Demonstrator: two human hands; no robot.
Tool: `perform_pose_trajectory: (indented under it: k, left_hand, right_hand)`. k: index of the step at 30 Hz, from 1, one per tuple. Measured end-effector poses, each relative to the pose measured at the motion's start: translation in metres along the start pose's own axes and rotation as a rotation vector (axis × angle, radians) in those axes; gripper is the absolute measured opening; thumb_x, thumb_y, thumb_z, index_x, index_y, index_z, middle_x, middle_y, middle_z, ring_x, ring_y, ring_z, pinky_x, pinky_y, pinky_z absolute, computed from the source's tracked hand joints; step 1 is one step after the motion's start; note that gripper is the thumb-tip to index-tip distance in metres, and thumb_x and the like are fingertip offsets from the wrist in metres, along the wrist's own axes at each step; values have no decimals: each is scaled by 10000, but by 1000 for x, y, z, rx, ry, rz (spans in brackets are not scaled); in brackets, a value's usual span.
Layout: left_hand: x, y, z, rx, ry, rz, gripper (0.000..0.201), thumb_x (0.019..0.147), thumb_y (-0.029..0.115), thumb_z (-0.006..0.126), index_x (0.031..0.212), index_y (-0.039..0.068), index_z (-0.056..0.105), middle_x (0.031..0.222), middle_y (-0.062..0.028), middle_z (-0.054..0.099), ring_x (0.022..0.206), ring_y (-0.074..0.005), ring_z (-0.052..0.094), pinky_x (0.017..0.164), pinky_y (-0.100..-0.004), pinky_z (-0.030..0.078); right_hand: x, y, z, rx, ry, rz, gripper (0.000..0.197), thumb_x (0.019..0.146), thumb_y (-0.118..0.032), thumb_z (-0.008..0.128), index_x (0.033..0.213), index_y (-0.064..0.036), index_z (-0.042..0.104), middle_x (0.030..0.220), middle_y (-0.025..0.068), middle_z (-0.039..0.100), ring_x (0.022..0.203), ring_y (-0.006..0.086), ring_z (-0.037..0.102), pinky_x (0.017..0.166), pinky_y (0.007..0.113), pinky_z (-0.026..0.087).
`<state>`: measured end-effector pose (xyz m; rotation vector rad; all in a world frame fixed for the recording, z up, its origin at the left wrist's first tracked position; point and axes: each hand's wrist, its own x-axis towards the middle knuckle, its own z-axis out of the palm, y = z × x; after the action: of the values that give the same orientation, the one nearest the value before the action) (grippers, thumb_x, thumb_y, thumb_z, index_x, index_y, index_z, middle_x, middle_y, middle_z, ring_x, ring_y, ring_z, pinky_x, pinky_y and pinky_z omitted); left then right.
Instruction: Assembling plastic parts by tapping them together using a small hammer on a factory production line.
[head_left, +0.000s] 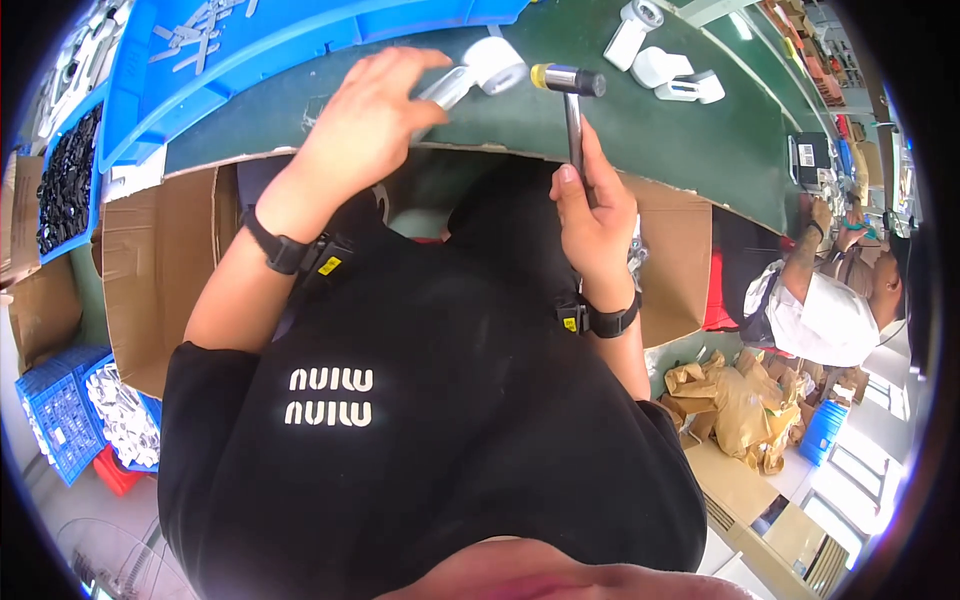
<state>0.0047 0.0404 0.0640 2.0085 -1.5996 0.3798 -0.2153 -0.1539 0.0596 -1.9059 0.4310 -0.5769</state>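
My left hand (365,120) is at the green table's near edge, its thumb and fingers around the grey arm (447,90) of a white plastic part. The part's rounded white head (495,65) sticks out to the right of my fingers. In my right hand (595,215) is a small mallet (572,82), gripped by its metal handle. It is held up, with its yellow face toward the white part and its black face to the right. The mallet and the part are apart.
More white parts (660,68) lie at the far right of the green table (740,130). A blue tray (330,32) with grey strips stands at the far left, beside a blue bin (70,180) of black pieces. Cardboard boxes (160,270) flank me. Another person (815,310) works at right.
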Motion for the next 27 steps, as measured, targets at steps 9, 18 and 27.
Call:
perform_pose_trajectory:
  k: [9,18,27]
  left_hand:
    - [-10,-28,33,-96,147,-55,420,893,156,794,1270,35,656,1095,-150,727,1011,-374,690,911,-452,577]
    - [-10,-19,44,-59,253,-25,294,878,-1,802,1156,18,707,1040,-118,727,951,-322,704,841,-404,580]
    - [-6,-15,31,-134,301,27,242,787,-63,691,1022,-8,716,915,-147,591,862,-359,603,744,-432,525]
  right_hand:
    - [17,-9,9,-155,-79,-165,546,1028,0,624,1564,-82,564,776,29,676,706,100,615,738,255,537]
    - [21,1,23,-645,-117,-422,537,1041,-10,618,1569,-4,520,785,63,646,686,115,600,681,271,527]
    - [17,-9,33,-588,-112,-214,530,1029,4,602,1549,39,509,876,202,741,656,245,660,691,338,552]
